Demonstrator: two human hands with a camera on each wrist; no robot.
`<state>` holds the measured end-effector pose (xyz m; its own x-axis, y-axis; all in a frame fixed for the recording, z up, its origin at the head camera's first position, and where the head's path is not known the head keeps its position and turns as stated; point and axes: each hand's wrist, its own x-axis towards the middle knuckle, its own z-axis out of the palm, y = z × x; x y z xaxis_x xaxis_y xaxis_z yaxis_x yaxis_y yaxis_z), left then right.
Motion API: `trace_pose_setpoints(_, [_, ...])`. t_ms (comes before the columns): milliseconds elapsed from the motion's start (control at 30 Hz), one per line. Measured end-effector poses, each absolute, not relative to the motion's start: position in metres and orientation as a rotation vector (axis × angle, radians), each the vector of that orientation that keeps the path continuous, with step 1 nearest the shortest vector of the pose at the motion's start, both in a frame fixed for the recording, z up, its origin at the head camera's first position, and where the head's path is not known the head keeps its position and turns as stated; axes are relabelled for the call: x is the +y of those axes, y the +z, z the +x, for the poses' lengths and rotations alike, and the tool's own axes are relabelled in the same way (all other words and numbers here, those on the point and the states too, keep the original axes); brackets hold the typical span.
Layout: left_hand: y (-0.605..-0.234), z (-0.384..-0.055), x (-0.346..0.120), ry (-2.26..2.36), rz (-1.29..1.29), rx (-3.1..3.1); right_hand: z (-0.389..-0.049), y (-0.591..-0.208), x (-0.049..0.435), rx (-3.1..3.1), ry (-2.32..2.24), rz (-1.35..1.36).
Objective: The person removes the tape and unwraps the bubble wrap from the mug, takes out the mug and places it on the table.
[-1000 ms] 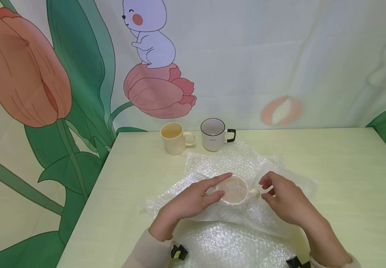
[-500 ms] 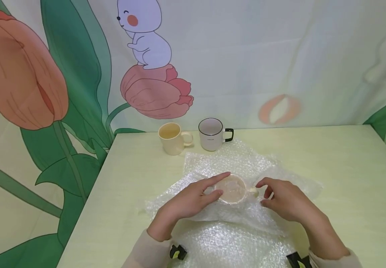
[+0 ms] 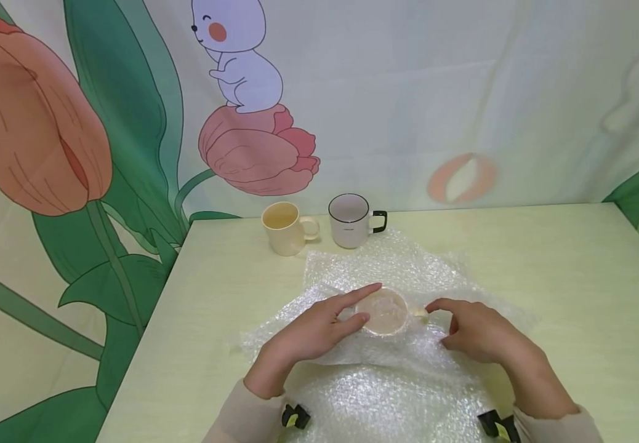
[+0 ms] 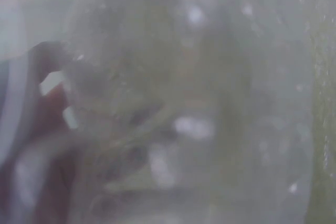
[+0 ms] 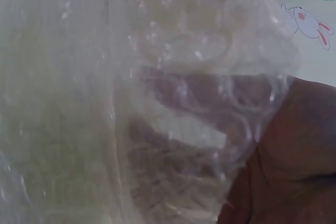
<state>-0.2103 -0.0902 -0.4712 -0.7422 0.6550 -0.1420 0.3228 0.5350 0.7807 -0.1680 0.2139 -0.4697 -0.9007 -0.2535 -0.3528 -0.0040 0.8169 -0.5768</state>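
Observation:
A cream mug (image 3: 383,312) stands upright, its body wrapped in bubble wrap (image 3: 386,261) and its mouth facing up. My left hand (image 3: 316,326) holds it from the left, index finger along the far rim and thumb at the near rim. At the mug's handle, on the right, the index fingertip of my right hand (image 3: 480,332) touches the wrap, with the thumb spread apart below. Through the clear wrap (image 5: 178,51) in the right wrist view, fingers show behind the bubbles. The left wrist view is mostly blurred wrap (image 4: 210,77).
Behind the wrapped mug stand a yellow mug (image 3: 283,232) and a white mug (image 3: 349,224) with a black rim and handle. More bubble wrap (image 3: 386,400) lies toward the front of the pale table (image 3: 591,295). A printed curtain (image 3: 380,92) hangs behind.
My right hand has shifted slightly, its index finger reaching to the handle and its thumb moving away from it. The left hand keeps its place on the mug.

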Motion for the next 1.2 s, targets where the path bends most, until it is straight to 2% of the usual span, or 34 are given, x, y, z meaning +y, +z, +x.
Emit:
trace_pose_setpoints(433, [-0.471,-0.21,-0.091,1.062,0.803,2.36,-0.172,-0.474,0.227,2.489,-0.974,-0.182])
trace_pose_setpoints(1200, [-0.471,-0.21,-0.092,1.049,0.8,2.361,-0.183,-0.494,0.283,2.076,-1.297,-0.229])
